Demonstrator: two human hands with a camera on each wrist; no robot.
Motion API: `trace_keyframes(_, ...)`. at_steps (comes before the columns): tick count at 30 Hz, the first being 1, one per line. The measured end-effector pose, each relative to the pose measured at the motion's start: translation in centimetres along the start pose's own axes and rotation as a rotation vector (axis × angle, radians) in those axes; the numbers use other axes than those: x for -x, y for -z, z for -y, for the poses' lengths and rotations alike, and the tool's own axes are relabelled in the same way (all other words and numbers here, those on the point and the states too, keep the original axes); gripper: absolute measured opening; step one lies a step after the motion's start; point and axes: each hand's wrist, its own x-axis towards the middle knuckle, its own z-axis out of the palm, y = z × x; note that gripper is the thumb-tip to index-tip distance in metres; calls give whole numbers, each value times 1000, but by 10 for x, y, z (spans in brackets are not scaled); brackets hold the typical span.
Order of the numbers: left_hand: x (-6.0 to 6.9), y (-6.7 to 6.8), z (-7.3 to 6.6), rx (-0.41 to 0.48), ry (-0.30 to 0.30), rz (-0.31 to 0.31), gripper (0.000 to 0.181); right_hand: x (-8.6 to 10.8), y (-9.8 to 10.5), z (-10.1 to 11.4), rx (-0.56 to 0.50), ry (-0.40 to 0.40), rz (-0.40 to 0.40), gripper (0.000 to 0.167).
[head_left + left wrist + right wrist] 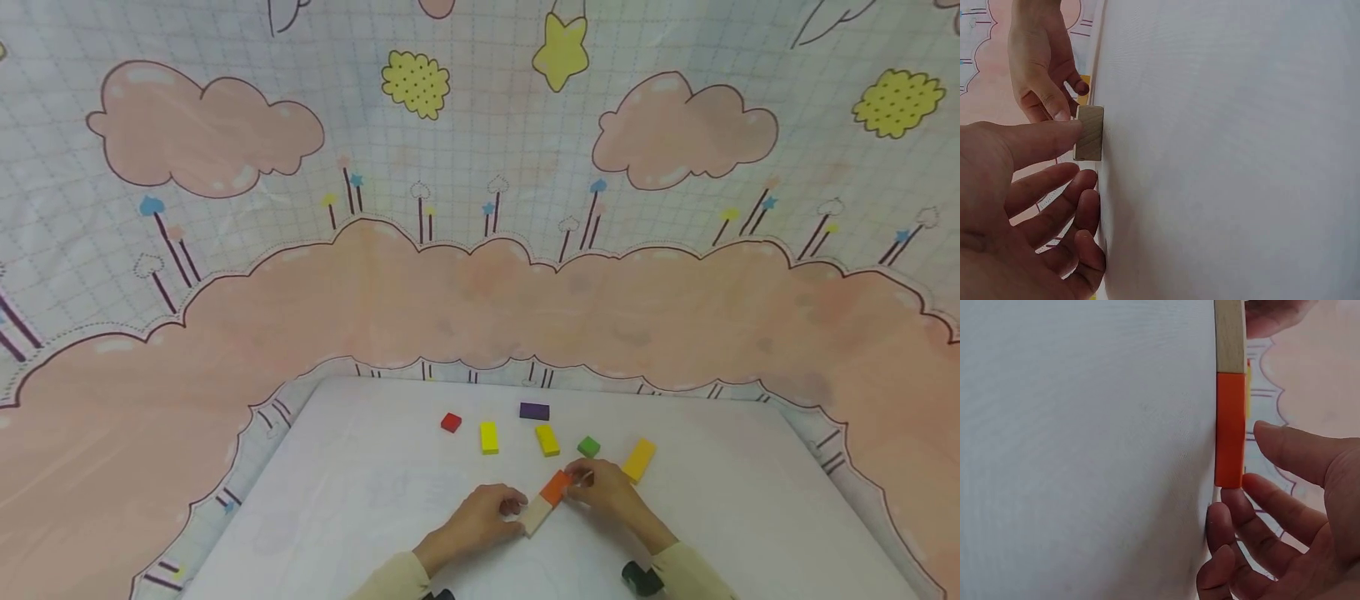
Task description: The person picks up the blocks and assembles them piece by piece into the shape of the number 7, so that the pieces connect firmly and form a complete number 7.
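Observation:
A plain wooden block (pixel 536 516) and an orange block (pixel 555 487) lie end to end in a slanting line on the white table. My left hand (pixel 480 521) is at the near end of the wooden block; in the left wrist view its thumb (pixel 1047 140) touches that block, and the other fingers are loosely bent beside it. At the far end of the orange block is my right hand (pixel 606 487). The right wrist view shows its fingertips (pixel 1235 500) against the orange block's end, with the thumb (pixel 1291 447) held apart from it.
Beyond the hands lie a red block (pixel 451 422), a yellow block (pixel 489 437), a second yellow block (pixel 547 440), a purple block (pixel 534 412) and a green block (pixel 588 447). An orange-yellow block (pixel 640 461) lies close to the right hand. Patterned cloth (pixel 480 308) hangs behind the table.

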Motion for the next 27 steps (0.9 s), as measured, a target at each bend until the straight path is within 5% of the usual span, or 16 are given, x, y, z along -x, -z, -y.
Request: trace_keyframes(27, -3, -6, -2, 29, 24, 23, 31, -8, -1, -1, -46, 18, 22, 28)
